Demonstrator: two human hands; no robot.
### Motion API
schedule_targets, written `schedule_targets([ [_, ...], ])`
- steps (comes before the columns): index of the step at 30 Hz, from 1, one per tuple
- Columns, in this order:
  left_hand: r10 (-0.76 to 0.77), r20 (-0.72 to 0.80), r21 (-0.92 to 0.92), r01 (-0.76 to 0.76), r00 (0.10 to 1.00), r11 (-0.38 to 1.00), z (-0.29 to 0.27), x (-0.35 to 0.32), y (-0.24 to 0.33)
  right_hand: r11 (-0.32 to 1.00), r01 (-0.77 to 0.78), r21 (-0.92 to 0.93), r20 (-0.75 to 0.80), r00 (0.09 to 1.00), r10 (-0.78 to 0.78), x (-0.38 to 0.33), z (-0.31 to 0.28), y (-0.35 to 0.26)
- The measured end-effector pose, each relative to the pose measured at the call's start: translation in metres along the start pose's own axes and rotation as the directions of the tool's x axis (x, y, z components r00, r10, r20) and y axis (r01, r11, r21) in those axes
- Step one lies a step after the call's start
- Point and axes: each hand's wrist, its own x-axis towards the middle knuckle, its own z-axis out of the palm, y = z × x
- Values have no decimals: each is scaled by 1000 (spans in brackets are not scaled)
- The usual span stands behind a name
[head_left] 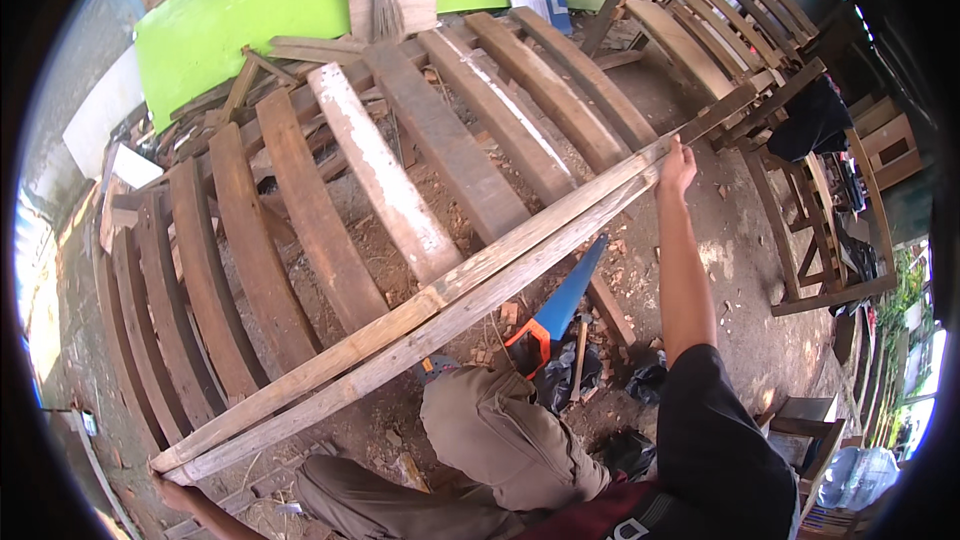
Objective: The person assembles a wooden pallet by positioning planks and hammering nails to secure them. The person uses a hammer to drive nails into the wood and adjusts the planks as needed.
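Note:
Two long, weathered wooden battens lie side by side, slanting from lower left to upper right across a row of wooden slats [315, 210]. The upper batten [520, 245] and the lower batten [330, 390] almost touch along their length. At their far right end, my right hand [677, 168] is closed around them, arm stretched out. My left hand [175, 493] grips their near left end from below, its fingers partly hidden. Among the brown slats, one carries worn white paint [375, 165]. Below the battens my bent knee [490, 410] shows in brown trousers.
A handsaw [570, 290] with blue blade and orange-black handle lies near my knee. Beside it are a wooden tool handle [579, 360] and a black plastic bag [648, 378]. Wooden chair frames [690, 45] stand at the back right; a broom [386, 5] leans behind the slats.

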Motion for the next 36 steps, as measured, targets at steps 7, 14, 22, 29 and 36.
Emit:
schedule_targets([
  [7,328,11,193,-323,945,926,23,-14,25,990,46,-134,18,999,-44,7,-18,-8],
  [14,141,-4,-4,-141,990,990,28,-46,56,987,-9,-163,62,998,19,7,-22,-11],
  [22,13,83,56,-18,996,998,14,-31,49,970,67,-233,83,995,-49,20,-16,1],
  [29,3,-10,-14,-3,1000,1000,19,-38,58,927,125,-354,119,989,-88,20,-19,3],
  [36,-26,-34,-267,16,999,963,19,-81,86,850,171,-499,105,985,-137,29,-17,-5],
])
